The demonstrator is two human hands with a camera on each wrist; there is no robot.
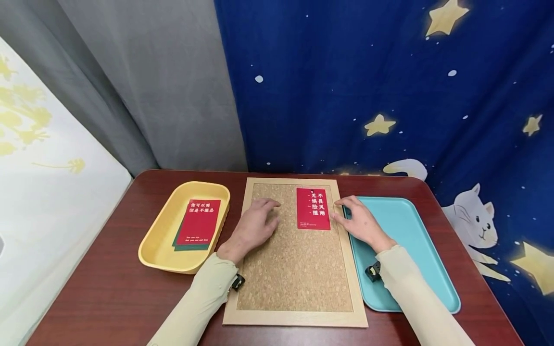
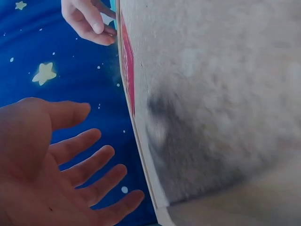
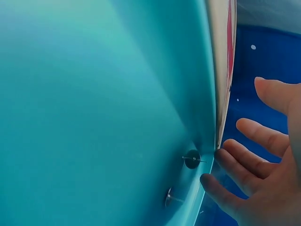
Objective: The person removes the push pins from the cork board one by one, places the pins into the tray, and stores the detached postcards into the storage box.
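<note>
A cork board [image 1: 294, 269] in a pale wooden frame lies on the table. On its upper right is a red card [image 1: 305, 211] with white writing and a dark pin head [image 1: 312, 191] at its top. My left hand [image 1: 254, 225] is over the board's left side, fingers spread and loosely bent, holding nothing. Nearest to the card's right edge is my right hand [image 1: 361, 222], empty, its fingers over the frame and the blue tray's edge. In the right wrist view its fingers are relaxed beside the tray rim, near two thumbtacks [image 3: 192, 159] in the tray.
Left of the board stands a yellow basket [image 1: 156, 250] with a red card [image 1: 201, 223] over a green card [image 1: 190, 247]. A blue tray [image 1: 415, 240] lies to the right. Behind the dark red table [image 1: 108, 288] hang grey and starry blue curtains [image 1: 324, 96].
</note>
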